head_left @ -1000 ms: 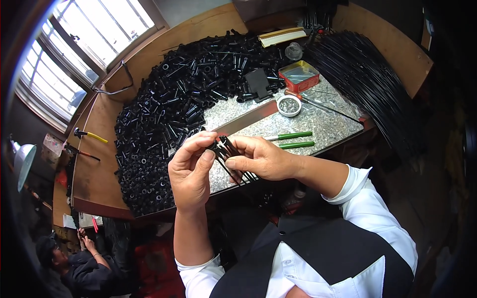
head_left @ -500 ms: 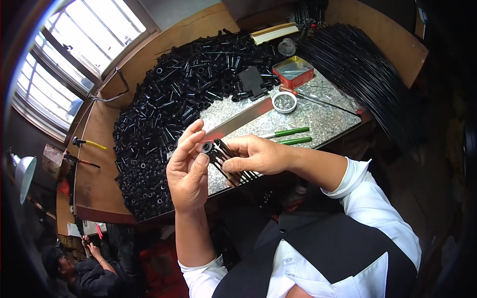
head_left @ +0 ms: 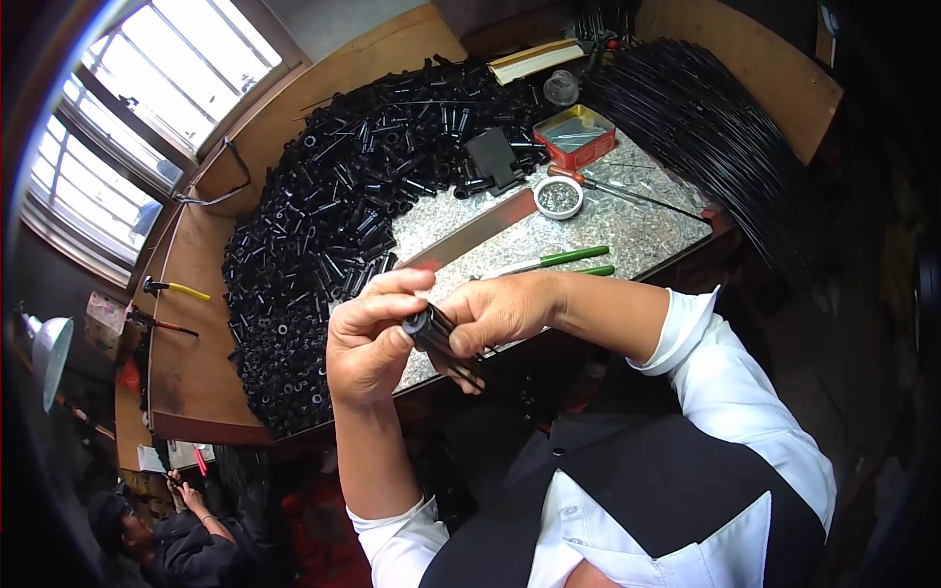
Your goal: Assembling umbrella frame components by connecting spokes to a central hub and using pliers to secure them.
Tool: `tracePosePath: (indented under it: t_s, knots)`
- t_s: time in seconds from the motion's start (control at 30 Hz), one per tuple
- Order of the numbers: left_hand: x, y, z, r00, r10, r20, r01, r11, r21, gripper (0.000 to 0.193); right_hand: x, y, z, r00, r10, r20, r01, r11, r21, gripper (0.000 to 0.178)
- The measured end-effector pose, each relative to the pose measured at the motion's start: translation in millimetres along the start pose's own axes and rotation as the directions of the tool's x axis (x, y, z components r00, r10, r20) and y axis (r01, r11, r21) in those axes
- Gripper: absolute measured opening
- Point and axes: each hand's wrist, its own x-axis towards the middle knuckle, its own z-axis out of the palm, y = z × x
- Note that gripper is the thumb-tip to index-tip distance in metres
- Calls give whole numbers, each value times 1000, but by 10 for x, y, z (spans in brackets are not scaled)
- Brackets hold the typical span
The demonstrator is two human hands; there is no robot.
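In front of my chest, both hands meet on one dark piece: a black tubular fitting with a bundle of thin black rods running back from it, much like umbrella ribs. My left hand pinches the fitting's end between thumb and fingers, its forefinger raised. My right hand is closed round the rods just behind the fitting, thumb on top. Part of the bundle is hidden by my right fingers, and its lower ends poke out below them. Just beyond my hands, green-handled pliers lie on the bench.
A big heap of black tubular fittings covers the left bench. At the right lies a sheaf of long black rods. A white bowl of small metal bits, a red tin and a metal bar stand between. A co-worker sits lower left.
The fitting has turned and moved slightly down and right, tilting more toward the camera. The rods, spread out before, are now bunched more tightly in my right hand.
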Motion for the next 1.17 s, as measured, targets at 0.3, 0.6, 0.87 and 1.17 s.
tracePosePath:
  t_s: [0.3, 0.6, 0.87, 1.17]
  knots:
    - [103, 178, 158, 937, -205, -283, 197, 979, -58, 67, -54, -185, 203, 951, -134, -279, 58, 962, -266, 23]
    - [-50, 113, 242, 866, -45, -498, 287, 860, 422, 33, 57, 34, 207, 748, -590, -303, -75, 379, -922, 27]
    - [-180, 212, 210, 944, 13, -329, 262, 572, 777, 25, 12, 132, 81, 864, -217, -454, -154, 746, -648, 16]
    - [-301, 268, 278, 959, 6, -284, 260, 385, 886, 23, 53, 204, 67, 859, -136, -493, -190, 810, -555, 24]
